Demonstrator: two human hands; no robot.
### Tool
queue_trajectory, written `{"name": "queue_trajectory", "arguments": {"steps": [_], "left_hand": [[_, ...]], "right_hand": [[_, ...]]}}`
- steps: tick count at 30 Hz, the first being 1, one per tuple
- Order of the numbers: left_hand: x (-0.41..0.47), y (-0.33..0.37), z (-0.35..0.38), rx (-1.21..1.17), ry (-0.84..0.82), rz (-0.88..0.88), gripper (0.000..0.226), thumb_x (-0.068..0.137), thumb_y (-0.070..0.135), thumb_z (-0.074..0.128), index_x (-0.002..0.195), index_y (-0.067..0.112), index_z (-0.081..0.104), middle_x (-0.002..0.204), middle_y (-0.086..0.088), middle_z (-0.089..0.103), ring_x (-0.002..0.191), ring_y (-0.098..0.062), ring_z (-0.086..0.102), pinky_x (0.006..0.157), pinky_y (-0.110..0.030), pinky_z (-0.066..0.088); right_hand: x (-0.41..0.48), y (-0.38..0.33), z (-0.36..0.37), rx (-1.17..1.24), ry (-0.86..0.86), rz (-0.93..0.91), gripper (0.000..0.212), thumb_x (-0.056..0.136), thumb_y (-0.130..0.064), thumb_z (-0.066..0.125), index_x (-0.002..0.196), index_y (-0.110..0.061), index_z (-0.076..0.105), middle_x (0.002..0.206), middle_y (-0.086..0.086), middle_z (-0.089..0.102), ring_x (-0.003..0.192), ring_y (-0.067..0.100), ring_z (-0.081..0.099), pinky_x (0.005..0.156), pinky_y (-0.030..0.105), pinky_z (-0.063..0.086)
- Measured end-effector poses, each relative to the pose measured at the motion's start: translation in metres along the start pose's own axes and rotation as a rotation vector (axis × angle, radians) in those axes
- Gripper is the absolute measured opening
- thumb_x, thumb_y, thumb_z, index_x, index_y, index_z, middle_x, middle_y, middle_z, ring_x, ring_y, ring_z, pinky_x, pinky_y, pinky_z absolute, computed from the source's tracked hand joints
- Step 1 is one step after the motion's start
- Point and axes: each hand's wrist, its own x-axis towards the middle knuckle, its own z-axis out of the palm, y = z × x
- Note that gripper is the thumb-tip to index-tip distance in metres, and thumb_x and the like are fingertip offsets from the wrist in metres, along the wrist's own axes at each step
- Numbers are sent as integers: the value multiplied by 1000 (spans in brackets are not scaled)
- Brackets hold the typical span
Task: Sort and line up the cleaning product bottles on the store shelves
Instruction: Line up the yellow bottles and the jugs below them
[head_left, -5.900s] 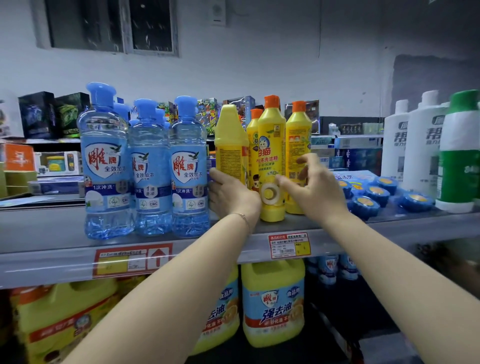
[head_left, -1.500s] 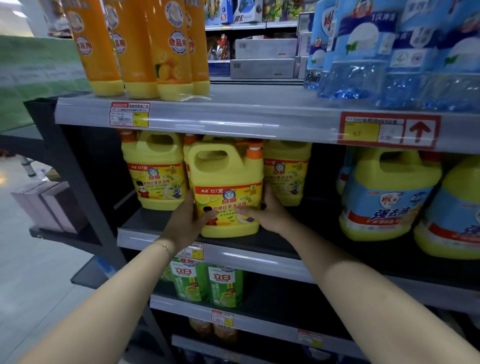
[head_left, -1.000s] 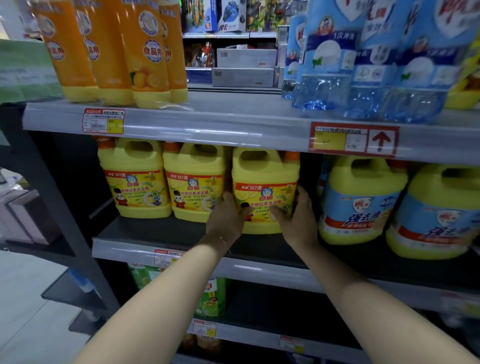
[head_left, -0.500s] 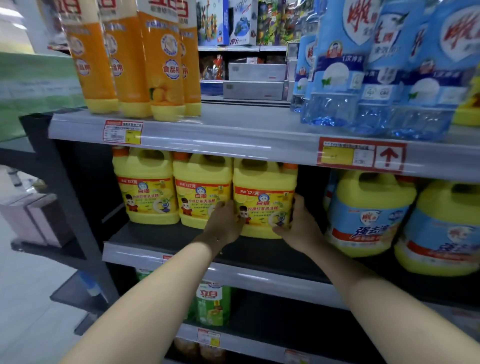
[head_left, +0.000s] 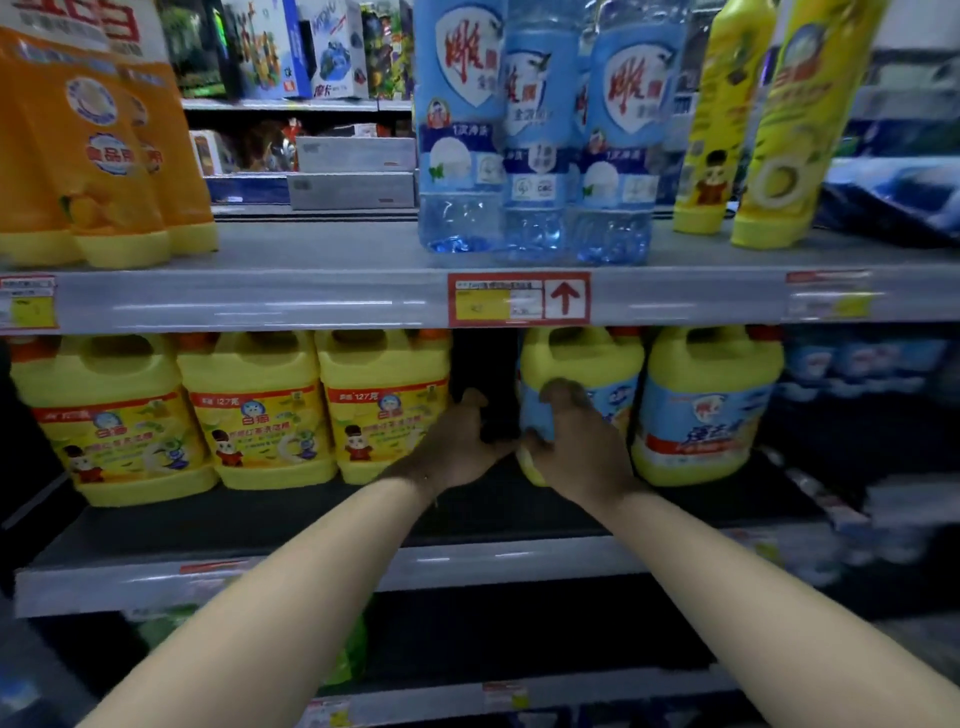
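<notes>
- Two hands are at the middle shelf (head_left: 260, 519). The left hand (head_left: 457, 447) is in the gap left of the jug (head_left: 597, 364), thumb up, fingertips at the jug's lower left edge. Cannot tell whether it grips or only touches.
- The right hand (head_left: 571, 452) grips the jug, fingers curled over its front left side, thumb low by the left corner.
- The middle shelf has a dark deck and a grey front rail. The top shelf (head_left: 311, 249) is grey, with a red price tag (head_left: 519, 299) bearing an arrow.
- On the top shelf, left to right, stand orange bottles (head_left: 78, 156), clear blue bottles (head_left: 535, 156) and yellow bottles (head_left: 769, 130). Boxes (head_left: 291, 52) sit on a farther rack behind.
- On the middle shelf, three yellow jugs (head_left: 260, 415) stand side by side at left. Then comes the gap, then the jug.
- The jug is yellow with a blue label and a top handle. It stands upright just beside a matching jug (head_left: 711, 405) on its right.
</notes>
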Motion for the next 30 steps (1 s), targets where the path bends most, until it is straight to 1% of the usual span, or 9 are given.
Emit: {"name": "queue_trajectory", "arguments": {"steps": [3, 5, 8, 10, 15, 20, 25, 28, 30], "left_hand": [[18, 18, 31, -241, -7, -3, 93, 68, 41, 83, 137, 10, 28, 130, 0, 49, 121, -21, 51, 95, -35, 47], [27, 26, 49, -377, 46, 42, 100, 58, 39, 88, 133, 11, 29, 131, -6, 51, 121, -23, 53, 98, -40, 48], [33, 31, 68, -551, 162, 79, 83, 68, 13, 85, 130, 10, 30, 130, -9, 53, 119, -21, 55, 90, -25, 50], [32, 29, 74, -580, 231, 140, 76, 74, 8, 80, 130, 14, 31, 128, -5, 53, 116, -16, 56, 89, -21, 51], [34, 13, 73, -456, 245, 198, 78, 80, 11, 75, 143, 10, 27, 131, 0, 52, 118, -14, 54, 94, -30, 50], [38, 14, 73, -431, 226, 192, 75, 83, 11, 72, 143, 12, 26, 128, 3, 51, 114, -11, 54, 88, -24, 49], [42, 26, 83, -505, 175, 218, 73, 85, -3, 65, 141, 15, 22, 132, -4, 48, 114, -10, 55, 83, -12, 51], [43, 23, 84, -450, 160, 179, 80, 84, 11, 70, 146, 17, 19, 138, -7, 47, 125, -20, 51, 93, -26, 52], [43, 24, 82, -211, 237, 76, 88, 79, 40, 73, 146, 19, 21, 136, -10, 46, 124, -27, 49, 95, -47, 50]], "right_hand": [[-11, 31, -7, 17, 92, 106, 62, 82, -24, 65, 134, -10, 35, 134, 12, 38, 113, 34, 53, 80, 37, 50], [-17, 46, -6, 100, 11, 169, 81, 84, -20, 65, 147, -10, 16, 149, 16, 23, 130, 37, 41, 98, 43, 45], [-20, 50, 1, 188, -235, 194, 104, 87, -13, 61, 147, -12, -24, 156, 16, -23, 147, 33, -1, 111, 34, 27], [-16, 45, 2, 204, -314, 194, 110, 88, -11, 61, 141, -14, -35, 150, 17, -36, 146, 32, -10, 112, 30, 24], [-15, 45, -2, 267, -399, 171, 114, 88, -10, 64, 139, -16, -38, 152, 13, -33, 145, 28, 7, 106, 25, 28], [-18, 61, -4, 219, -313, 105, 100, 91, -17, 58, 147, -18, -25, 156, 17, -22, 146, 28, 11, 108, 29, 29], [-16, 85, -15, 102, -152, 58, 74, 92, -21, 54, 152, -15, 11, 154, 17, 25, 126, 33, 48, 99, 40, 46], [-14, 101, -25, 56, 105, 68, 38, 86, -20, 56, 123, -10, 52, 116, 11, 59, 98, 32, 62, 76, 40, 53], [-11, 111, -28, -33, 267, 91, 22, 82, -23, 59, 99, -8, 58, 96, 11, 62, 86, 33, 60, 69, 39, 49]]}}
